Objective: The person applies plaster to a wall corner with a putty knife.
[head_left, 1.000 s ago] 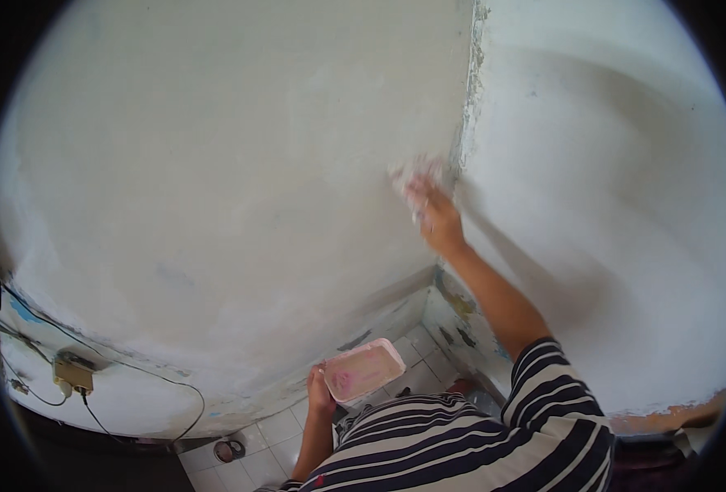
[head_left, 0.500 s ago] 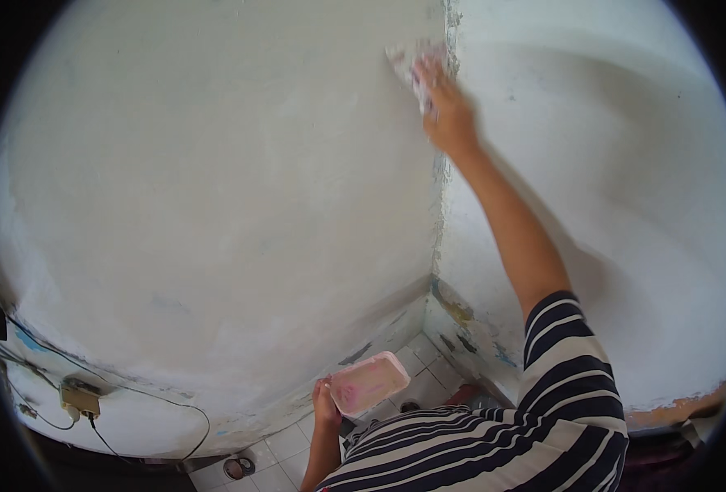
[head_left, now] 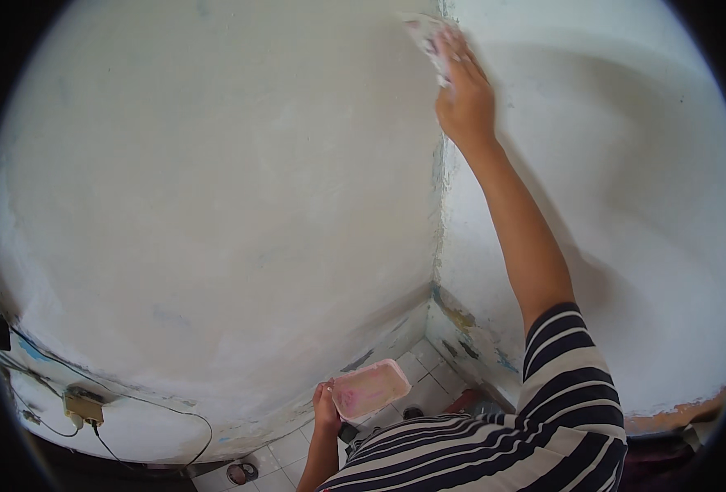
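Head view: both hands are in the frame, each occupied; the right is raised high, the left held low.
Right grip: fingers of the right hand [head_left: 468,94] are pressed together on a flat piece [head_left: 423,33], pinching it along its right side.
Flat piece: whitish with pinkish smears; it lies up and to the left of the right knuckles and appears to rest against the left wall [head_left: 240,180]. Whether it is stiff or soft cannot be told.
Long axis: slanted from upper left to lower right, ending beside the thumb.
Corner: the rough vertical wall corner [head_left: 439,213] passes just right of the flat piece, partly behind the right hand.
Nearer hand: right, for the flat piece; left, for the tray.
Left grip: the left hand [head_left: 324,407] clasps the left end of a pink tray [head_left: 386,385]; the fingers underneath are hidden.
Pink tray: far below the flat piece, above the floor, opening upward, with pink residue inside.
Wall surface: pale and patchy on the left; the right wall [head_left: 625,246] is whiter and carries the arm's shadow. Paint flakes near the base of both.
Room: white floor tiles [head_left: 291,448] below; an electrical box [head_left: 84,405] with dark cables [head_left: 158,405] at lower left; a round object [head_left: 242,473] on the tiles.
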